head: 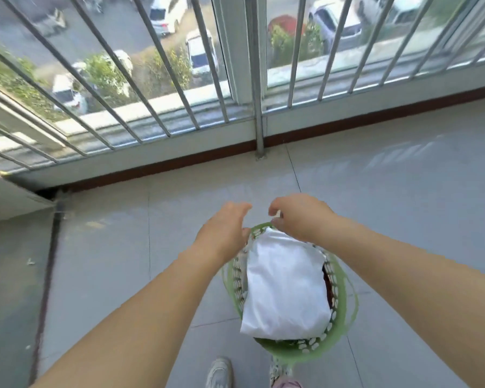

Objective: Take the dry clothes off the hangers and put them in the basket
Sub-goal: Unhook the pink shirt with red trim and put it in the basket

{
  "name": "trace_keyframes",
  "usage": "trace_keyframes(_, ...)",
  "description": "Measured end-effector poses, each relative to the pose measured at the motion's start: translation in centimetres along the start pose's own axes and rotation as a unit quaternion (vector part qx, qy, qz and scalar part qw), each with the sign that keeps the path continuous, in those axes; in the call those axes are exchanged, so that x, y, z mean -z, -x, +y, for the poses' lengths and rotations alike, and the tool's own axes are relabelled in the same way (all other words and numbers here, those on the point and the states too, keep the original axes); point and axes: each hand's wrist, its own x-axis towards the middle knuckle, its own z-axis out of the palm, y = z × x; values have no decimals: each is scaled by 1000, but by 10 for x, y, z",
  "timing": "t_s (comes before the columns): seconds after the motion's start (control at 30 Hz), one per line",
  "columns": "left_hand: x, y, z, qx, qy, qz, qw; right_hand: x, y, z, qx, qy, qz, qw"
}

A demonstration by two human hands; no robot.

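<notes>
Far left: a dark drain channel (46, 275) runs along the grey tiled floor (123, 247), from the corner down toward you. Above it, the metal railing (163, 65) slants across the window; parked cars (199, 51) and shrubs show blurred on the street below.

Your left hand (224, 228) reaches out over the floor just left of the basket's far rim. Its fingers are extended and loosely spread, holding nothing, palm turned toward the basket. Whether its heel touches the rim, you cannot tell from here.

Between your arms stands the green basket (345, 303), slotted plastic wall, on the floor in front of your feet. A folded white garment (286, 289) lies on top in it, covering most of the opening. A sliver of something dark red (327, 281) shows beneath it at the right edge.

Your right hand (300, 217) is over the far rim of the basket, fingers curled downward. The fingertips pinch a small bit of white at the garment's far end; the exact grip is blurred.

Bottom edge: a white shoe (220, 372) on the left, and a second shoe (284, 379), partly hidden by the basket, to its right.

Right: bare tiles up to the brown skirting (375, 121) under the window.
</notes>
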Motion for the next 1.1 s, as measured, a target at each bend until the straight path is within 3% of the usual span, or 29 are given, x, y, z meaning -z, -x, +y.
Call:
trace_keyframes(0.27,164,94,16,-34,31,186,981,139,84,-111,105,16,130,986)
trace_keyframes(0.43,251,163,9,-86,25,341,936,189,131,-188,193,3,226,955)
trace_keyframes(0.73,382,292,-37,-164,27,620,767,250,207,-329,323,-46,436,838)
trace_keyframes(1.1,493,404,-72,-165,-97,790,583,316,279,-472,400,-39,556,728)
